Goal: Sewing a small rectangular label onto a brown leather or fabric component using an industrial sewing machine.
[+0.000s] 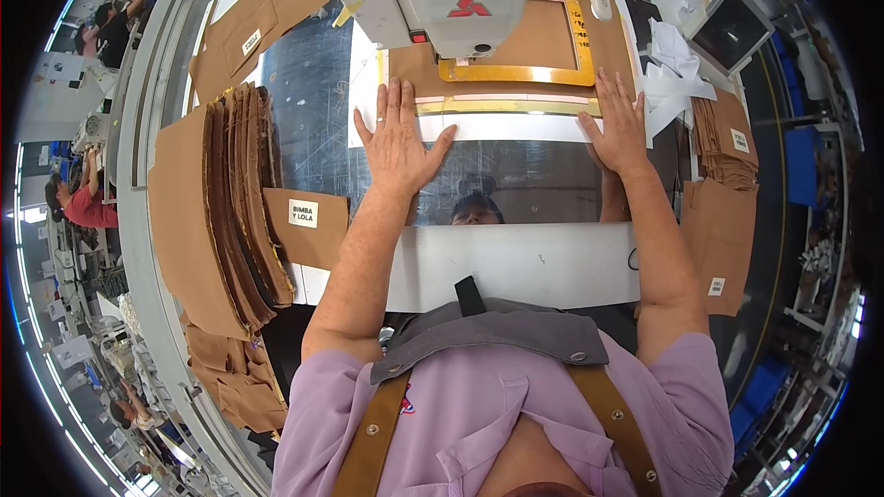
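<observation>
My left hand lies flat with fingers spread on the left end of a white sheet. My right hand rests likewise, palm down, at its right end. Between them a brown panel lies on the sheet, with a pale strip along its near edge. A yellow frame sits on the panel, just beyond my hands. Over it stands the grey-white head of a sewing machine, which hides part of the frame. Neither hand holds anything.
At the left stands a thick stack of brown panels, beside a labelled brown piece. More brown pieces lie at the right, below crumpled white paper and a small screen. A shiny metal plate lies before me.
</observation>
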Motion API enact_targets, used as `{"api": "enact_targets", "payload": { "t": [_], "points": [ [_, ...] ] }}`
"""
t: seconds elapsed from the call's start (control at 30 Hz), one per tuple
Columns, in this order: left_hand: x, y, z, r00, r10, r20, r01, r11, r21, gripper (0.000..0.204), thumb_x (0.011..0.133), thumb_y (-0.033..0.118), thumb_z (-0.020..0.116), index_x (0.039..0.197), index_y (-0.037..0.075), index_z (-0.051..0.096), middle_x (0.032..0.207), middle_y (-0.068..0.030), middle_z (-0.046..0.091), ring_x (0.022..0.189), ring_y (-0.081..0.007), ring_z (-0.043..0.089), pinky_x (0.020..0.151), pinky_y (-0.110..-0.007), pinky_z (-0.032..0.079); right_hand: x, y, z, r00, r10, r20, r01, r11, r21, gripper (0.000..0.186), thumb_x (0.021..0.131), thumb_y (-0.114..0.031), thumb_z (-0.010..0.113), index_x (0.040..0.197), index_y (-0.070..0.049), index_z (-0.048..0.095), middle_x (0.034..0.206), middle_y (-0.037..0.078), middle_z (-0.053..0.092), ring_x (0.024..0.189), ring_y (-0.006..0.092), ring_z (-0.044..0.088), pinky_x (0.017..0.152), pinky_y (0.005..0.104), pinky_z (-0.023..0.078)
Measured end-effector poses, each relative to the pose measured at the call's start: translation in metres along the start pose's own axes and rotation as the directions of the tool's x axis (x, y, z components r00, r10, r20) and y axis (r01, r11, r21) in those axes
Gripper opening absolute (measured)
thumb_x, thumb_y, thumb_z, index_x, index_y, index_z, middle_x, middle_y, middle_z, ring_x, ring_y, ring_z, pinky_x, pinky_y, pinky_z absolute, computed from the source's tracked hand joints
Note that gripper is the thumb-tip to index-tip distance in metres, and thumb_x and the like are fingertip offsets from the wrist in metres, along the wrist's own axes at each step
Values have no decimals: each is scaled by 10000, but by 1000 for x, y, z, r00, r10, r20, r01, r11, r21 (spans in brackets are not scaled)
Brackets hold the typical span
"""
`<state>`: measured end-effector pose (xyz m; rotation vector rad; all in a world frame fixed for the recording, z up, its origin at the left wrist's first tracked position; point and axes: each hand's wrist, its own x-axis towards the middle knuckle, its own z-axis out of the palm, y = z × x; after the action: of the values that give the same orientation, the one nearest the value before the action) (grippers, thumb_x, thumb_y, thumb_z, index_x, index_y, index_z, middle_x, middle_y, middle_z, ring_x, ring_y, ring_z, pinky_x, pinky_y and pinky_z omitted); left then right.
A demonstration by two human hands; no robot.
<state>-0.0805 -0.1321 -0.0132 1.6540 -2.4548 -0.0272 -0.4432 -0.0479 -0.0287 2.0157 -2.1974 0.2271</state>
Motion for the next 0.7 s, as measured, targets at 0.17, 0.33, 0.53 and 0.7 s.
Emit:
{"api": "enact_targets", "payload": {
  "t": [0.17, 0.33, 0.53, 0.7],
  "points": [
    [3, 5, -7, 999, 10, 31, -9, 999, -41, 982, 904, 715, 464, 1578, 25, 275, 1649, -170, 261, 1556, -316, 158, 1225, -595, 20, -5, 3, -2, 991, 70, -111, -59, 993, 100, 717, 972, -481, 549, 1553, -104, 362, 1627, 91, 343, 1537, 284, 235, 1231, 595, 114],
    [-3, -3, -6, 985, 153, -80, -162, 981, -111, 878, 895, 621, 561, 1556, 81, 355, 1627, -131, 331, 1538, -272, 233, 1226, -583, 82, -10, -2, -7, 957, 61, -285, -18, 988, 151, 605, 925, -373, 634, 1438, -80, 501, 1512, 105, 499, 1441, 278, 414, 1211, 554, 209],
    [0, 2, -6, 993, 114, -13, -115, 988, -106, 814, 925, 594, 536, 1546, 92, 376, 1612, -120, 362, 1526, -269, 269, 1226, -586, 109, -17, -4, -14, 948, 112, -297, -74, 988, 138, 381, 899, -317, 651, 1212, -104, 690, 1318, 47, 653, 1290, 195, 553, 1163, 493, 298],
    [2, 3, -8, 996, 83, 24, -80, 989, -121, 814, 917, 562, 554, 1558, 101, 354, 1633, -105, 329, 1535, -261, 248, 1230, -579, 101, -22, -3, -15, 950, 168, -262, -129, 979, 160, 399, 916, -330, 633, 1250, -117, 676, 1366, 46, 633, 1317, 190, 539, 1175, 512, 269]
  ]
}}
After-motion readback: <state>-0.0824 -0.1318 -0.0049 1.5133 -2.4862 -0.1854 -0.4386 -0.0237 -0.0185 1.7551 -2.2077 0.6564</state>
